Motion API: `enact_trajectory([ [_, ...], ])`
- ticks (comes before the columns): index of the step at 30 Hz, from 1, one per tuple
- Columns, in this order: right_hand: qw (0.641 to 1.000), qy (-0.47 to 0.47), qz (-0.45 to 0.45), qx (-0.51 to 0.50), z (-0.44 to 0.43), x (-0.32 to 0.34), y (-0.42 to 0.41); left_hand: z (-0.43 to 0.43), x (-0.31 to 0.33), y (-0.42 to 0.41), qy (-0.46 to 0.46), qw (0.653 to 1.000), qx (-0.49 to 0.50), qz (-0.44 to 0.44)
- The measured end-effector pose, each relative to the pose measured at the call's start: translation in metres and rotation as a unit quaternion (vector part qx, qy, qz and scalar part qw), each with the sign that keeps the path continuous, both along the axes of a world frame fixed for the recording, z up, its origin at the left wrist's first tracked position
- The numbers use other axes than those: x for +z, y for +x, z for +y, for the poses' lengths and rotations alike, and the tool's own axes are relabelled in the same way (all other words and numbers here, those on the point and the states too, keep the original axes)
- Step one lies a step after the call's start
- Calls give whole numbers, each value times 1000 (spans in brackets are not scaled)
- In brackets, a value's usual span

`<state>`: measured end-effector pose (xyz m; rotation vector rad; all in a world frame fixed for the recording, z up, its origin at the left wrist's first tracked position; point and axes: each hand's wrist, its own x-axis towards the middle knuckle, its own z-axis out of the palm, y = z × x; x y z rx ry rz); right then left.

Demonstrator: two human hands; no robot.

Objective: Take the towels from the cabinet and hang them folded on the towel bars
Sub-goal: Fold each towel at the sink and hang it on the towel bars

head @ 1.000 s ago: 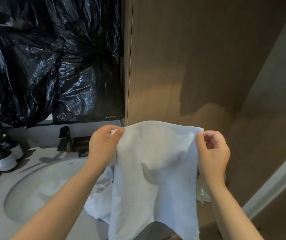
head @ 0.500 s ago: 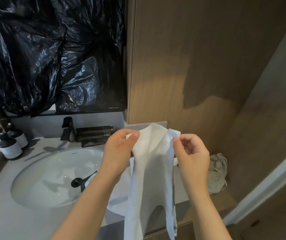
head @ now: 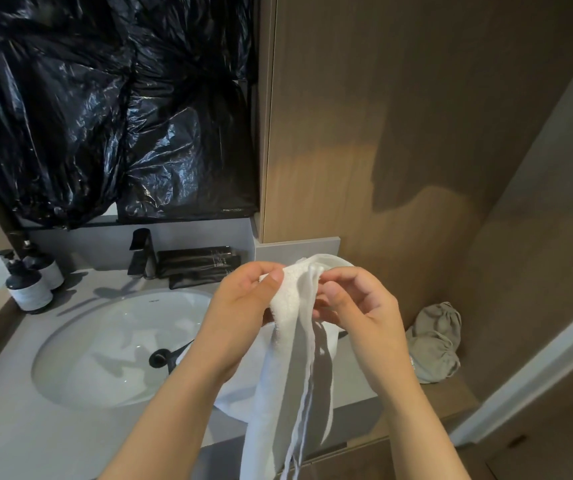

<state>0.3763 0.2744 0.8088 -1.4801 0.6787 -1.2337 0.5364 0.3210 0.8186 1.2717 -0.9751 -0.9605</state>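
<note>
Hanging from two bare hands at chest height, a white towel (head: pixel 288 375) is gathered into a narrow, doubled strip. Its looped terry surface shows on the left, and thin stitched hems run down its right side. The left hand (head: pixel 243 306) pinches the top edge, thumb pressed flat on the cloth. The right hand (head: pixel 358 306) pinches the same top edge just beside it, fingers curled in, so the two hands nearly touch.

A second ago the hands were well apart and the towel was stretched wide and flat between them. Half a second ago they were closer, and now the top corners are brought together and the cloth is folded lengthwise.

The towel's long axis runs straight up and down, top edge at the hands and free end dropping out of the bottom of the view. It hangs over the front edge of a grey countertop (head: pixel 18 427), to the right of an oval white sink basin (head: pixel 105 358). More white cloth lies on the counter behind the left forearm; whether it is the same towel cannot be told.

A black faucet (head: pixel 143 252) and black packets (head: pixel 195 265) sit behind the basin, with two pump bottles (head: pixel 28 289) at far left. Crumpled black plastic sheeting (head: pixel 105 116) covers the wall above. A wooden cabinet panel (head: pixel 364 133) stands to the right, with a grey cloth bag (head: pixel 434 344) on the ledge below it.
</note>
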Motion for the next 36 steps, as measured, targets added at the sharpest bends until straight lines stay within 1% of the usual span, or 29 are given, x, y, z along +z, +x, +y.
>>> enact_trajectory([
  [3, 1000, 24, -18, -7, -2, -3, -1, 7, 1, 4, 4, 997, -61, 39],
  [5, 998, 53, -32, -12, -2, -6, 0, 11, 0, 3, 1, 995, -81, 63],
  [8, 997, 76, -25, -19, -4, -11, 2, 16, -4, -3, -12, 991, -66, 115],
  [11, 998, 56, 10, 4, -5, -13, 5, 16, -6, -4, -10, 987, -54, 150],
  [15, 998, 44, 33, 6, -4, -13, 9, 17, -6, 1, -10, 990, -62, 126],
  [20, 997, 57, 48, 32, -7, -9, 9, 20, -7, 2, -7, 991, -64, 117],
  [22, 996, 36, 84, 8, -7, -8, 7, 20, -6, 5, 1, 991, -67, 116],
  [25, 986, -44, 155, -45, -6, -5, 5, 20, -5, 7, 8, 990, -69, 119],
  [27, 982, -65, 168, -51, -5, -3, 4, 20, -5, 7, 8, 988, -49, 143],
  [29, 987, -46, 153, -18, -4, -1, 2, 19, -6, 8, 2, 986, -16, 168],
  [31, 989, -30, 142, 19, -2, 1, -2, 18, -6, 9, -7, 989, 10, 150],
  [33, 989, -34, 139, 39, 0, 3, -5, 17, -5, 10, -16, 993, 26, 112],
  [36, 988, -58, 141, 39, 6, 11, -3, 16, -3, 11, -10, 997, 28, 65],
])
